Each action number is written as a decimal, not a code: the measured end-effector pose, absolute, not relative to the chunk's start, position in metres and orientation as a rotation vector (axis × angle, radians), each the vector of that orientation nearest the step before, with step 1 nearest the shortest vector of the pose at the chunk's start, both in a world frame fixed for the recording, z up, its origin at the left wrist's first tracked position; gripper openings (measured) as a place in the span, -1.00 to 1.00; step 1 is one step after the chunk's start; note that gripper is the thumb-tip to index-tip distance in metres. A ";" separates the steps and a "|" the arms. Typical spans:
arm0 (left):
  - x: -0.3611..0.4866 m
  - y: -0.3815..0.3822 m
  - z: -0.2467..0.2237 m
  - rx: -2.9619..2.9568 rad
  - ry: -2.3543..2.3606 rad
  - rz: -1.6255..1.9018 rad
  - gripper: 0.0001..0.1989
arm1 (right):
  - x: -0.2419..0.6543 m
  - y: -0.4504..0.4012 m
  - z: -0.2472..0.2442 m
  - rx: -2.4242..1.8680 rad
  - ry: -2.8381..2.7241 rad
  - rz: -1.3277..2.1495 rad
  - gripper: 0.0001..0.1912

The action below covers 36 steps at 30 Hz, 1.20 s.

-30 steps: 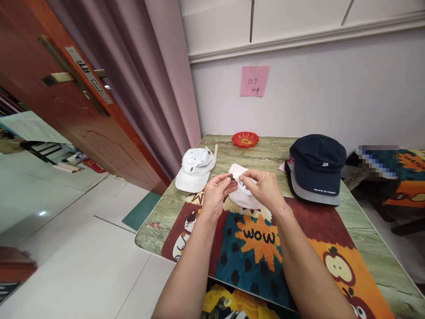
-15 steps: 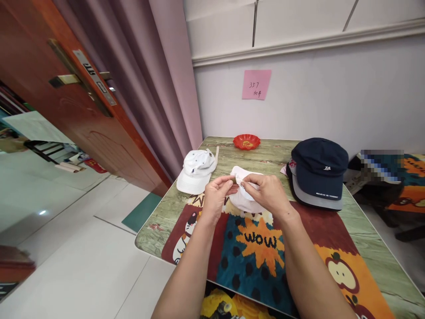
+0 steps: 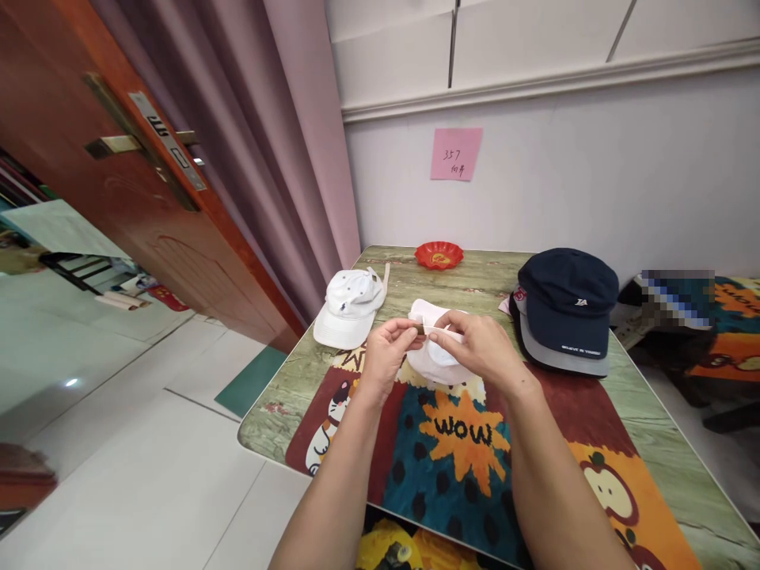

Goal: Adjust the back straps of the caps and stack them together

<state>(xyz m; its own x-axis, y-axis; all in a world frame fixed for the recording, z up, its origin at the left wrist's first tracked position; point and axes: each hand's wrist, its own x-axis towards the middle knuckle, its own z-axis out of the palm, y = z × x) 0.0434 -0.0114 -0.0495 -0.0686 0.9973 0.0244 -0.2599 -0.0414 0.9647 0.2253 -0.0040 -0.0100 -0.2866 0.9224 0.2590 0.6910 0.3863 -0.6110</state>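
Note:
A pale pinkish-white cap (image 3: 436, 368) lies on the patterned mat between my hands, its back opening toward me. My left hand (image 3: 390, 348) is closed in a pinch on a small dark brass-looking buckle (image 3: 419, 328) at the cap's strap. With thumb and forefinger, my right hand (image 3: 475, 344) grips the white strap (image 3: 431, 326) just right of the buckle. Part of the cap is hidden behind my right hand. Left of my hands sits a white cap (image 3: 350, 305) with a small dark logo and a loose strap.
Stacked caps, a navy one with a grey brim (image 3: 567, 305) on top, stand at the table's right. A red scalloped dish (image 3: 438, 255) is at the back near the wall. A wooden door (image 3: 178, 206) and a mauve curtain (image 3: 285, 142) border the left side.
My right fingers have shifted slightly on the strap, and the strap now shows as a short white stretch beside the buckle. The view has moved a little; the other caps stay put.

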 end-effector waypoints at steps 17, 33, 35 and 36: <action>0.045 -0.012 -0.054 0.862 0.928 1.345 -0.68 | 0.234 -0.001 -0.013 -1.225 -1.991 0.766 -0.81; 0.051 -0.014 -0.057 0.893 0.947 1.315 -0.64 | 0.224 0.000 -0.017 -1.348 -2.057 0.635 -0.68; 0.051 -0.013 -0.058 0.919 0.944 1.297 -0.64 | 0.220 0.001 -0.020 -1.325 -2.068 0.584 -0.67; 0.050 -0.013 -0.058 0.930 0.955 1.301 -0.63 | 0.218 0.002 -0.021 -1.319 -2.063 0.572 -0.66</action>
